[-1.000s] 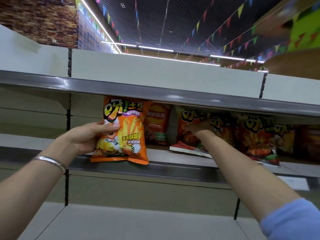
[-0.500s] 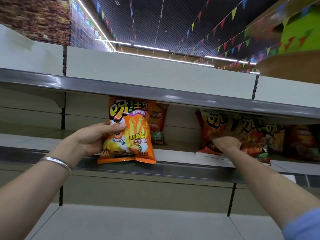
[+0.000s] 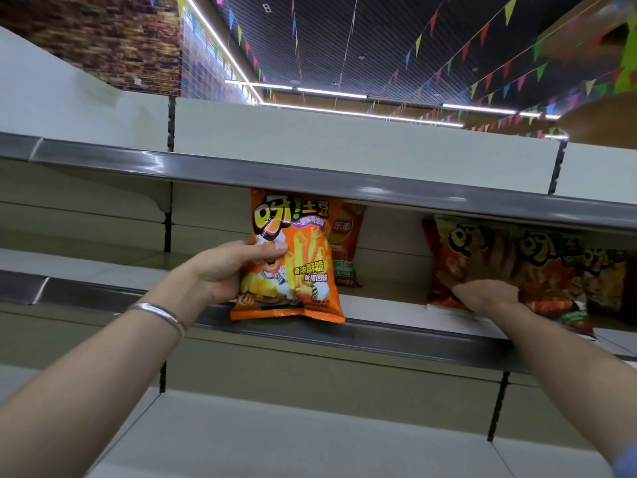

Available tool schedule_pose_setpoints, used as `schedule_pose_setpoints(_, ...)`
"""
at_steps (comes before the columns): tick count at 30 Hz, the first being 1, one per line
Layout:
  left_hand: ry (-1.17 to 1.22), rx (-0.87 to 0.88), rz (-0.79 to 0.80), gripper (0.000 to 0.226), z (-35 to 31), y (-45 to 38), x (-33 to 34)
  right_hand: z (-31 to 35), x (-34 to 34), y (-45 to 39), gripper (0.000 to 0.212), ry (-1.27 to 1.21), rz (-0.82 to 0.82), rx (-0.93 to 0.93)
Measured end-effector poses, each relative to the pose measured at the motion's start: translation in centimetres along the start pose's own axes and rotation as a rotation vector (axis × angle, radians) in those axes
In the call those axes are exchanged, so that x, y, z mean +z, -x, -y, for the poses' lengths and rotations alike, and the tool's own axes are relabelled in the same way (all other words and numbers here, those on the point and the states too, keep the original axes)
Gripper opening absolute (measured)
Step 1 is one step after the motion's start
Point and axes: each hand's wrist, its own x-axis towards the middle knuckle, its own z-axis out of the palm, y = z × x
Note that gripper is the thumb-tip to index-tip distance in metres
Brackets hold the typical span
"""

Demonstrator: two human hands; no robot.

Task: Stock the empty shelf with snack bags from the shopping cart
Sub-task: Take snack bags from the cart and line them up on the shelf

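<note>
Your left hand (image 3: 224, 274) is gripping an orange snack bag (image 3: 293, 260) at mid-frame, thumb curled over its front face and the other fingers hidden behind it. The bag is standing upright with its bottom seam sitting at the front lip of the middle shelf (image 3: 379, 313), and its top edge is reaching almost to the grey rail of the upper shelf (image 3: 310, 179), leaving little room above. Just behind it, a red chip bag (image 3: 346, 246) is standing against the back panel. To the right of that bag, bare shelf is lying open as far as the row of red snack bags (image 3: 537, 263) at the right of the frame. Your right hand (image 3: 482, 288) is reaching into that row, blurred; its fingers are pressing against the bags, but I cannot tell whether they are curling round one. A silver bangle (image 3: 157, 313) is sitting on your left wrist.
</note>
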Motion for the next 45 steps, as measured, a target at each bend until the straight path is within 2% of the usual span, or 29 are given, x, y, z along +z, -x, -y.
schedule_pose_setpoints(1,0.005,0.001,-0.001,0.112,0.1,0.0,0.1,0.6,-0.7,0.9,0.109,-0.009,-0.077,-0.027)
schedule_pose_setpoints(3,0.024,0.002,-0.003,0.111,0.2,-0.3,0.5,1.9,-2.1,2.3,0.109,0.038,-0.091,-0.051)
schedule_pose_setpoints(4,0.034,0.002,0.0,0.111,0.3,-0.4,0.8,2.7,-2.6,2.9,0.097,0.036,-0.084,-0.057)
schedule_pose_setpoints(5,0.037,0.0,0.007,0.109,0.3,-0.6,1.3,3.7,-2.9,3.2,0.075,-0.045,-0.078,-0.078)
schedule_pose_setpoints(6,0.034,-0.003,0.017,0.105,0.3,-0.8,1.9,4.7,-3.2,3.8,0.06,-0.17,-0.085,-0.11)
schedule_pose_setpoints(7,0.034,-0.006,0.029,0.097,0.3,-1.1,2.6,5.6,-3.7,4.5,0.053,-0.322,-0.094,-0.152)
schedule_pose_setpoints(9,0.027,-0.011,0.037,0.069,0.3,-1.7,4.1,7.2,-4.5,5.6,0.056,-0.611,-0.051,-0.23)
schedule_pose_setpoints(12,0.012,-0.024,0.048,0.047,0.0,-2.6,6.1,9.0,-5.9,6.9,0.086,-0.881,0.158,-0.277)
schedule_pose_setpoints(13,0.007,-0.03,0.06,0.041,-0.1,-2.9,6.7,9.4,-6.3,7.3,0.089,-0.891,0.213,-0.286)
schedule_pose_setpoints(15,-0.003,-0.038,0.086,0.037,-0.1,-3.7,7.4,10.0,-6.8,7.8,0.077,-0.909,0.29,-0.299)
schedule_pose_setpoints(17,-0.026,-0.038,0.104,0.043,0.2,-4.6,8.0,10.2,-6.8,7.9,0.067,-0.943,0.344,-0.289)
schedule_pose_setpoints(19,-0.064,-0.039,0.094,0.044,0.6,-5.7,8.3,9.8,-6.5,7.9,0.067,-0.924,0.368,-0.289)
schedule_pose_setpoints(22,-0.108,-0.04,0.088,0.039,1.1,-6.8,9.0,9.1,-6.5,7.9,0.085,-0.982,0.424,-0.248)
schedule_pose_setpoints(24,-0.117,-0.049,0.13,0.045,1.1,-7.3,9.6,8.2,-6.4,7.2,0.1,-0.993,0.433,-0.232)
schedule_pose_setpoints(26,-0.124,-0.063,0.19,0.049,0.9,-7.6,9.9,7.4,-6.2,6.3,0.105,-0.996,0.452,-0.209)
schedule_pose_setpoints(28,-0.158,-0.073,0.168,0.061,0.6,-7.9,9.7,6.9,-6.1,5.8,0.098,-0.999,0.486,-0.171)
schedule_pose_setpoints(30,-0.193,-0.056,0.132,0.079,0.4,-8.6,9.1,6.6,-6.1,5.6,0.077,-0.994,0.517,-0.163)
schedule_pose_setpoints(32,-0.206,-0.035,0.107,0.084,0.2,-9.0,8.5,6.3,-5.9,5.3,0.063,-0.973,0.54,-0.15)
schedule_pose_setpoints(35,-0.229,-0.034,0.118,0.092,0.2,-9.5,8.0,6.2,-5.4,4.8,0.063,-0.935,0.553,-0.108)
schedule_pose_setpoints(37,-0.259,-0.048,0.15,0.112,0.4,-9.9,8.1,6.5,-5.0,4.4,0.062,-0.907,0.557,-0.058)
schedule_pose_setpoints(39,-0.291,-0.07,0.149,0.121,0.8,-10.7,8.5,6.8,-4.6,3.8,0.074,-0.886,0.562,-0.005)
schedule_pose_setpoints(40,-0.304,-0.075,0.12,0.113,1.1,-11.2,8.8,7.1,-4.6,3.4,0.076,-0.89,0.563,0.031)
schedule_pose_setpoints(43,-0.313,-0.079,-0.01,0.065,2.0,-13.2,9.9,7.4,-4.2,2.3,0.057,-0.922,0.596,0.113)
schedule_pose_setpoints(45,-0.295,-0.091,-0.047,0.048,2.5,-14.4,10.6,7.7,-3.5,2.0,0.061,-0.932,0.569,0.142)
